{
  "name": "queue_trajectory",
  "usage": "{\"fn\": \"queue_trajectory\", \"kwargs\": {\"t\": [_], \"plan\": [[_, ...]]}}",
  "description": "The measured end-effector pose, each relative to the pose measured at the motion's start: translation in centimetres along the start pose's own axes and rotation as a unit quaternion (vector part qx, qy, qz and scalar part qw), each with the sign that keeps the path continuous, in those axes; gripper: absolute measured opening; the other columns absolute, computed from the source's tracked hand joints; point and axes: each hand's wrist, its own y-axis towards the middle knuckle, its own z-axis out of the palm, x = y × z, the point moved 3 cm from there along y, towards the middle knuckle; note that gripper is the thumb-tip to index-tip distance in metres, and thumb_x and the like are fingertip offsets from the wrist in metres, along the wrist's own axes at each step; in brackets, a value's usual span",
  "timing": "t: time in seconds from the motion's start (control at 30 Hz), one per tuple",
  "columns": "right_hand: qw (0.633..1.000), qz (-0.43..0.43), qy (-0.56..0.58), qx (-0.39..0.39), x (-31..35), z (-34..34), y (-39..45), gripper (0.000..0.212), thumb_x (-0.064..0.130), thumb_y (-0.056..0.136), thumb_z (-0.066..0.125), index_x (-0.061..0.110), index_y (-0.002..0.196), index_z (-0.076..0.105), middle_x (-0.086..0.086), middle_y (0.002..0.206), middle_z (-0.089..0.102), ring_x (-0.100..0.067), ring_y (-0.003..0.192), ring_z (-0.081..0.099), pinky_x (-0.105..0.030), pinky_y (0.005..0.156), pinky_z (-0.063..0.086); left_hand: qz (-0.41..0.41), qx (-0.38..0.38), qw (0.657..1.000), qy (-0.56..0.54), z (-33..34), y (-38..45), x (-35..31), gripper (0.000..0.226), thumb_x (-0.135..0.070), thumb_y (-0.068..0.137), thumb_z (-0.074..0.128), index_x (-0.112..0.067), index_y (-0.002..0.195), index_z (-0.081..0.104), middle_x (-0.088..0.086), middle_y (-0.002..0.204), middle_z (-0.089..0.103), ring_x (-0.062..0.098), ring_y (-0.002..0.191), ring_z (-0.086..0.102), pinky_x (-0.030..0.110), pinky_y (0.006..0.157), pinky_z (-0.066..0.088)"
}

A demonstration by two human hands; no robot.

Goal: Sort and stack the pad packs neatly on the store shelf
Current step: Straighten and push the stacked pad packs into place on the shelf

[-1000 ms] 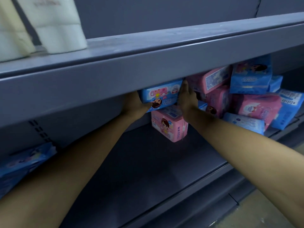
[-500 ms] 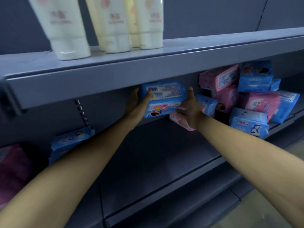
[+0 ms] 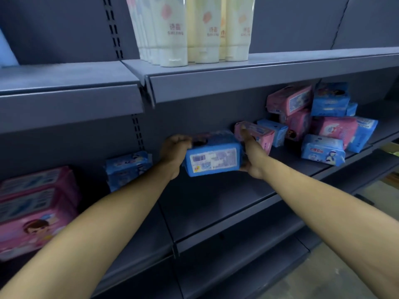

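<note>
Dim grey metal shelving [image 3: 237, 78] with slotted uprights [image 3: 112, 26].

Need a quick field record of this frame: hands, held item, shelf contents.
left hand: grips left end of blue pack
right hand: grips right end of blue pack, fingers reach to pink pack
blue pack: held above shelf, barcode side toward camera
right pile: mixed pink and blue packs, jumbled
left side: blue pack upright, pink stack
upper shelf: tubes

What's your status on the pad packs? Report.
Left hand and right hand grip blue pad pack at its ends. Held above shelf. Pink pack close behind right hand.
</note>
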Motion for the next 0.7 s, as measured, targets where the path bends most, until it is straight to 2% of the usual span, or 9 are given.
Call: {"fn": "queue_trajectory", "kwargs": {"t": [0.1,0.2,0.27,0.37,0.43,0.5,0.57,0.63,0.7], "plan": [[0.999,-0.029,-0.001,0.014,-0.4,0.4,-1.0,0.039,0.043,0.087,0.062,0.015,0.114,0.059,-0.01,0.107,0.071,-0.029,0.094,0.069,-0.052,0.083,0.055,0.008,-0.004,1.0,0.005,-0.6,-1.3,-0.3,0.032,0.014,0.076,0.051,-0.011,0.096,0.059,0.001,0.09,0.06,0.01,0.068,0.055,0.021,0.049,0.046],[0.998,-0.045,0.029,0.029,-0.2,0.9,-2.1,0.038,0.023,0.087,0.067,0.002,0.117,0.055,-0.018,0.108,0.069,-0.032,0.092,0.07,-0.05,0.081,0.056,0.012,-0.005,1.0,0.007,-0.9,-2.4,-0.6,0.048,0.017,0.073,0.05,-0.011,0.111,0.056,0.006,0.112,0.059,0.01,0.076,0.057,0.024,0.052,0.046],[0.997,-0.052,0.034,0.053,-0.1,1.0,-2.4,0.039,0.015,0.087,0.066,0.006,0.122,0.051,-0.018,0.111,0.068,-0.032,0.094,0.069,-0.051,0.08,0.055,0.01,-0.004,1.0,0.011,-1.1,-3.0,-0.5,0.062,0.019,0.072,0.05,-0.011,0.126,0.051,0.01,0.124,0.056,0.015,0.088,0.058,0.027,0.058,0.048],[0.993,-0.05,-0.033,0.105,0.2,0.9,-2.9,0.05,0.006,0.082,0.067,0.026,0.124,0.047,-0.01,0.109,0.069,-0.029,0.097,0.068,-0.054,0.087,0.052,-0.011,-0.011,0.999,0.029,-1.6,-3.7,-0.3,0.073,0.019,0.073,0.051,-0.015,0.138,0.044,0.011,0.134,0.052,0.026,0.107,0.058,0.041,0.075,0.056],[0.984,-0.051,-0.093,0.145,0.1,1.1,-3.5,0.054,0.0,0.077,0.069,0.023,0.123,0.052,-0.009,0.107,0.07,-0.027,0.095,0.068,-0.048,0.085,0.054,-0.02,-0.016,0.999,0.04,-2.0,-4.1,-0.3,0.073,0.019,0.074,0.05,-0.015,0.139,0.045,0.011,0.136,0.051,0.029,0.115,0.056,0.043,0.083,0.055],[0.979,-0.076,-0.112,0.154,0.2,1.3,-4.1,0.062,-0.007,0.072,0.071,0.014,0.127,0.053,-0.011,0.108,0.068,-0.027,0.093,0.069,-0.042,0.081,0.056,-0.025,-0.008,0.999,0.039,-2.2,-4.7,-0.3,0.074,0.021,0.072,0.049,-0.013,0.138,0.046,0.012,0.133,0.053,0.027,0.113,0.056,0.038,0.078,0.055],[0.976,-0.107,-0.11,0.152,0.3,1.5,-4.7,0.069,-0.012,0.067,0.072,0.01,0.129,0.05,-0.014,0.111,0.066,-0.027,0.092,0.069,-0.037,0.076,0.057,-0.028,0.005,0.999,0.042,-2.3,-5.5,-0.2,0.073,0.021,0.071,0.048,-0.012,0.136,0.047,0.015,0.127,0.057,0.028,0.109,0.058,0.039,0.081,0.054],[0.971,-0.136,-0.126,0.153,0.4,1.7,-5.4,0.074,-0.014,0.064,0.074,0.011,0.13,0.048,-0.012,0.111,0.064,-0.023,0.09,0.069,-0.032,0.072,0.058,-0.031,0.001,0.998,0.053,-2.3,-6.5,0.0,0.073,0.019,0.069,0.049,-0.014,0.135,0.047,0.013,0.123,0.058,0.029,0.111,0.057,0.039,0.084,0.052],[0.962,-0.164,-0.158,0.152,0.4,1.8,-6.2,0.079,-0.013,0.061,0.076,0.013,0.13,0.047,-0.01,0.115,0.061,-0.021,0.096,0.066,-0.031,0.076,0.057,-0.038,-0.02,0.997,0.057,-2.4,-7.5,0.4,0.074,0.016,0.067,0.05,-0.019,0.132,0.048,0.009,0.124,0.055,0.029,0.113,0.054,0.039,0.086,0.051]]}}
